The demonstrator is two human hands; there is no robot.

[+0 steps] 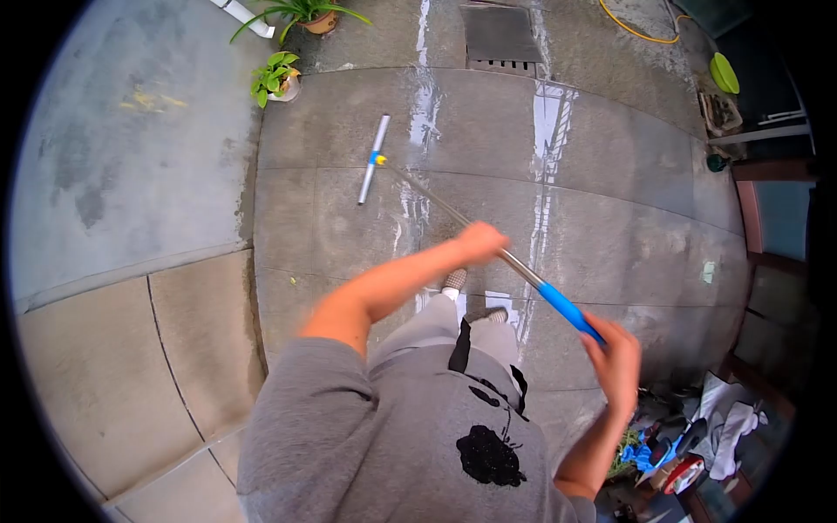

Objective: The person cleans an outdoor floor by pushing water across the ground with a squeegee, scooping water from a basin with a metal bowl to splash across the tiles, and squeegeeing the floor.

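A floor squeegee [436,202] slants across the view, with a metal pole, a silver crossbar head [382,131] and a blue-and-yellow joint. Its head rests on or just above the concrete, ahead and to the left. My left hand [482,243] is closed around the middle of the pole. Wrapped on the upper end of the blue grip [565,307] is my right hand [613,353], close to my right side. Both hands look slightly blurred.
Wet streaks [425,105] run along the concrete floor [628,253]. Potted plants [275,78] line the left wall. A drain cover [500,35] lies ahead, a yellow hose [641,33] far right. Clutter [684,453] piles up near my right elbow.
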